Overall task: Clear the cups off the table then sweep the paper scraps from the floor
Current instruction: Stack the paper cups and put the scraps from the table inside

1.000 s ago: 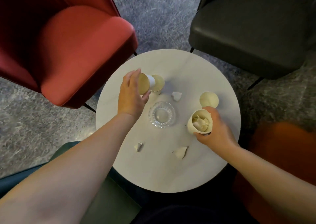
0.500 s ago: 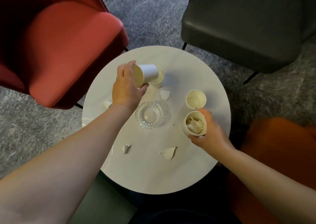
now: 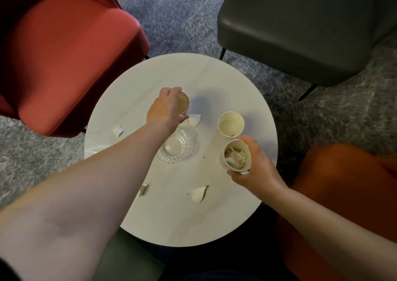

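My left hand (image 3: 164, 109) grips an upright paper cup (image 3: 183, 103) at the far middle of the round white table (image 3: 171, 220); the cup that stood there before is hidden, so whether one sits inside the other I cannot tell. My right hand (image 3: 255, 169) holds a second paper cup (image 3: 236, 156) stuffed with crumpled paper, at the table's right side. A third, empty cup (image 3: 231, 123) stands upright just beyond it. Torn paper scraps lie on the tabletop: one by my left hand (image 3: 194, 119), one at the left (image 3: 117, 131), two near the front (image 3: 198, 193).
A clear glass dish (image 3: 177, 148) sits mid-table under my left forearm. A red armchair (image 3: 64, 55) stands at the far left, a dark grey chair (image 3: 300, 27) at the far right, an orange seat (image 3: 343, 195) at the right. Grey carpet (image 3: 176, 12) surrounds the table.
My left hand turned its tilted cup upright and lowered it where the other cup stood. My right hand kept its cup in place. The view shifted slightly.
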### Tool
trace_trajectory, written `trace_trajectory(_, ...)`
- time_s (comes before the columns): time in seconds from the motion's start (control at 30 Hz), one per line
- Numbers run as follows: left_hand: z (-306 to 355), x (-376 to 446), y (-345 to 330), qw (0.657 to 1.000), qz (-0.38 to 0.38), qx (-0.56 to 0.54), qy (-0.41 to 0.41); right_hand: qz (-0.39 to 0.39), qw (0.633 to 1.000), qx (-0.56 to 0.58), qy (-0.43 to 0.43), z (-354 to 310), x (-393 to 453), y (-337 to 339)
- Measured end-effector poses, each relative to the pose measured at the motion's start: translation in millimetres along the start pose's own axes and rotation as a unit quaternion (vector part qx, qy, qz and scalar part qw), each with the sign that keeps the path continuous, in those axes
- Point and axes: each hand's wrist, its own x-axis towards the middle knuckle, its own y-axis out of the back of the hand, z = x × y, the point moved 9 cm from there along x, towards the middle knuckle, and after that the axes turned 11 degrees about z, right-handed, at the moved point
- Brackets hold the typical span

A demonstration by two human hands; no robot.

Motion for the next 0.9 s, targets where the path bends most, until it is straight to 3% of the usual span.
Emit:
trace_trajectory(0.23, 54.1, -22.6, 43.9, 0.968, 0.143, -0.204, -0.042, -0.008, 1.000, 0.006, 0.003, 2.9, 1.6, 3.7)
trace_trajectory(0.37, 73.3, -37.3, 27.9, 0.965, 0.071, -0.248, -0.039, -0.006, 1.000, 0.004, 0.008, 4.9, 0.7, 7.3)
trace_trajectory(0.5, 87.4, -49.0, -2.0, 0.973, 0.011, -0.220, -0.069, 0.000, 1.000, 0.002, 0.013, 9.0, -0.9, 9.6)
trace_trajectory(0.67, 98.9, -55.7, -36.2, 0.986, -0.026, -0.081, -0.145, 0.001, 1.000, -0.004, 0.015, 15.1, -1.6, 10.3)
trace_trajectory(0.9, 76.0, -66.5, -51.4, 0.989, -0.066, -0.030, -0.130, 0.018, 1.000, 0.000, 0.020, 9.2, 0.5, 26.7)
